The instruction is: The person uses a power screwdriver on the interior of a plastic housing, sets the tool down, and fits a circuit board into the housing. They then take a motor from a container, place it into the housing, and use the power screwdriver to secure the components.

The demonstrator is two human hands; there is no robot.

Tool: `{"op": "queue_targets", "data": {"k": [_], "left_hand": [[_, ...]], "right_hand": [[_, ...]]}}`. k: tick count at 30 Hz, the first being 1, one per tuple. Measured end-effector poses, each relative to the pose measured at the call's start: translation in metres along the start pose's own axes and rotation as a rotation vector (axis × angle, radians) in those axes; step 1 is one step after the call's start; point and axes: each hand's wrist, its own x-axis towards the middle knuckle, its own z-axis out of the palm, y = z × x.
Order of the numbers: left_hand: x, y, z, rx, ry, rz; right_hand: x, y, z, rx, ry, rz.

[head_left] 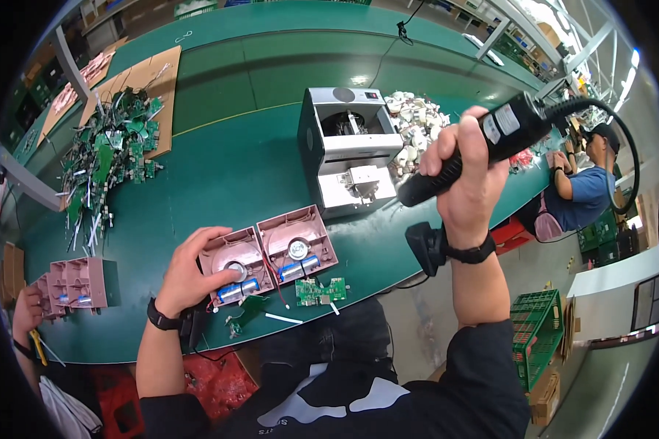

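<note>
My right hand (476, 172) is wrapped round a black corded electric screwdriver (511, 130), raised above the right side of the bench. Its tapered end points down to the left, touching nothing. My left hand (183, 274) grips the left edge of a pink plastic housing (227, 247), fingers over the rim and thumb inside by a round silver part (236, 271). A blue cylindrical battery (239, 290) lies in that housing. Against its right side sits a second pink housing (284, 228) with a similar battery (300, 268). In front lie green circuit boards (321, 291) with wires.
A grey-and-black machine (351, 150) stands behind the housings, beside a heap of white parts (419, 117). Circuit boards are piled (113, 150) at far left. Another person's hand (28, 311) touches pink housings (77, 282) at left. A co-worker (589, 172) sits at right, near a green crate (536, 329).
</note>
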Motion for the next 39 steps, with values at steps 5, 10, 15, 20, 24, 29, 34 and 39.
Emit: {"op": "queue_targets", "data": {"k": [5,10,15,20,24,29,34,39], "left_hand": [[-0.004,0.002,0.003,-0.064,-0.01,-0.024],[-0.009,0.001,0.003,-0.087,-0.015,-0.036],[-0.007,-0.008,0.001,-0.049,-0.013,-0.004],[0.0,-0.011,-0.001,-0.04,-0.016,0.036],[-0.004,-0.012,0.002,-0.045,-0.013,0.041],[-0.005,-0.01,0.003,-0.04,-0.014,0.05],[-0.007,-0.01,0.003,-0.082,-0.015,0.007],[-0.005,-0.009,0.002,-0.019,-0.01,0.032]], "right_hand": [[0.013,0.011,0.022,-0.055,-0.03,-0.055],[0.012,0.025,0.021,-0.084,-0.023,-0.011],[-0.019,0.01,0.032,0.053,-0.064,0.097],[-0.053,0.003,0.05,0.22,-0.243,0.044],[-0.063,0.025,0.063,0.129,-0.32,0.014],[-0.067,0.04,0.065,0.121,-0.313,0.06],[-0.07,0.044,0.068,0.079,-0.312,0.088],[-0.07,0.047,0.071,0.056,-0.325,0.12]]}}
